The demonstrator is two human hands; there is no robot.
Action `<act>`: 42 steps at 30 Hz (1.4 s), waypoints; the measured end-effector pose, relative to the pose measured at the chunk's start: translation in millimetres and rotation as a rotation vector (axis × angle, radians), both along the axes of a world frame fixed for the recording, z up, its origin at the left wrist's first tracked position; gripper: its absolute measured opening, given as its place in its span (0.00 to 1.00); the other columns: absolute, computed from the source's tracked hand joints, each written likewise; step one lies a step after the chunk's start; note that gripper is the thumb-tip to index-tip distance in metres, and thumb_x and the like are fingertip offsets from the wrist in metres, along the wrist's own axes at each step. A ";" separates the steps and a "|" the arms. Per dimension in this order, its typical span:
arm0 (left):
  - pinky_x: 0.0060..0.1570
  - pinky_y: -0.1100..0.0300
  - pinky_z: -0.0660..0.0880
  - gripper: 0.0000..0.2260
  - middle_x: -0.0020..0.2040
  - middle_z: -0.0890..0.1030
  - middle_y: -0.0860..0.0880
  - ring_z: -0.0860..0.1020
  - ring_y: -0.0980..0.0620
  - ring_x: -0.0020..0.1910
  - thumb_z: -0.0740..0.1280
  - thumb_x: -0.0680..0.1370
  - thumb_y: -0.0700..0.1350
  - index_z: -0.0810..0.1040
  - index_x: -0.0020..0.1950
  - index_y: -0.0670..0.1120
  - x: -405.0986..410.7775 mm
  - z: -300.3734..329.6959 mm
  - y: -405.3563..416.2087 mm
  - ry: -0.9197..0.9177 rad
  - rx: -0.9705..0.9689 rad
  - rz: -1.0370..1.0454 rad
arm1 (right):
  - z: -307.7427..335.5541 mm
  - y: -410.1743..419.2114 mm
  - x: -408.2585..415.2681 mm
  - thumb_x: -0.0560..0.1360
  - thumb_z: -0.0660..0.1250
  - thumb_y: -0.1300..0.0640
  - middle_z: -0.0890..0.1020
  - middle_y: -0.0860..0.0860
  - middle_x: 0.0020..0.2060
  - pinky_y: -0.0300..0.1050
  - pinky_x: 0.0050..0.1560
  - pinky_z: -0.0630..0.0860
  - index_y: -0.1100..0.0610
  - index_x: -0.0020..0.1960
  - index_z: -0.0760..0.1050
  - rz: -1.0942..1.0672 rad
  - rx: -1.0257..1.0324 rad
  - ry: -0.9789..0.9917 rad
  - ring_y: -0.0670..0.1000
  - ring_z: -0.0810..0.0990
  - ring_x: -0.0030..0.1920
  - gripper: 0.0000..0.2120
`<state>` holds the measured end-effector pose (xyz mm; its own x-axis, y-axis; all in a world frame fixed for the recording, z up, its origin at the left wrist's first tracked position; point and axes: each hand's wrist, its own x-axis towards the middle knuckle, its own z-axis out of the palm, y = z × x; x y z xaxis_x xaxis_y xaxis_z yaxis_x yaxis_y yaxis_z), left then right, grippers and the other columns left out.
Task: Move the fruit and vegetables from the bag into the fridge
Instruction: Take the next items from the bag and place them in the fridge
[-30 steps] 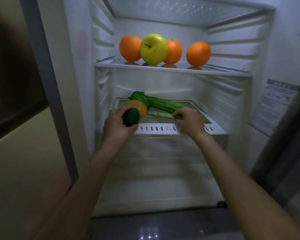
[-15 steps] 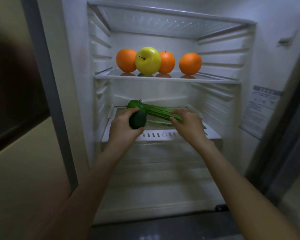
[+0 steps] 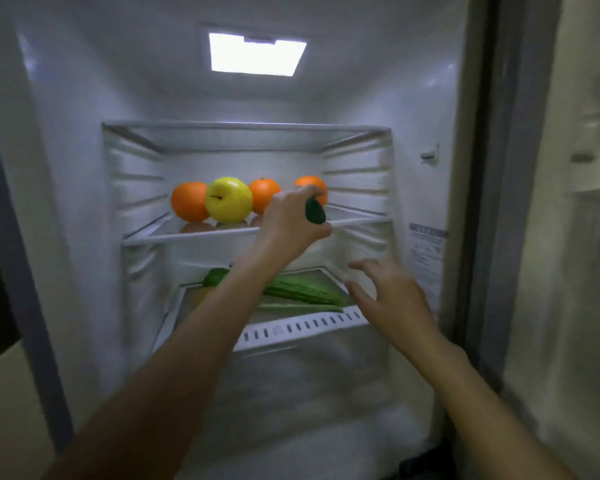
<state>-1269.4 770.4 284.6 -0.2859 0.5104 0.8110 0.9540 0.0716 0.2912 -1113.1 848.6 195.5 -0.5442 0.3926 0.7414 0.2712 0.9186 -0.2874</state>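
Observation:
My left hand (image 3: 286, 225) is raised at the right end of the glass shelf (image 3: 187, 237), shut on a dark green avocado (image 3: 315, 212). That shelf carries a yellow apple (image 3: 228, 199) and three oranges: the left orange (image 3: 187, 201), the middle orange (image 3: 264, 195), and the right orange (image 3: 312, 184), which is partly hidden by my fingers. On the drawer cover (image 3: 302, 325) below lie a bitter gourd (image 3: 305, 292), a green pepper (image 3: 215, 276) and a thin green stalk (image 3: 302, 308). My right hand (image 3: 387, 299) hovers open over that cover's right end, holding nothing.
The fridge light (image 3: 255, 57) glows in the ceiling. An upper glass shelf (image 3: 246, 128) spans the compartment. The open fridge door (image 3: 520, 202) stands at the right, with a label (image 3: 426, 251) on the inner wall. The bag is out of view.
My left hand has lifted the avocado from the drawer cover up and right to the fruit shelf. My right hand has let go of the vegetables and opened. The view tilted up.

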 end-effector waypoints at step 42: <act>0.60 0.48 0.67 0.19 0.62 0.74 0.40 0.70 0.39 0.61 0.62 0.75 0.46 0.72 0.65 0.41 6.4 -15.8 -20.7 0.170 0.009 0.368 | 0.3 -20.3 15.2 0.77 0.62 0.51 0.75 0.53 0.58 0.47 0.60 0.70 0.57 0.63 0.73 0.068 0.043 -0.057 0.52 0.71 0.59 0.17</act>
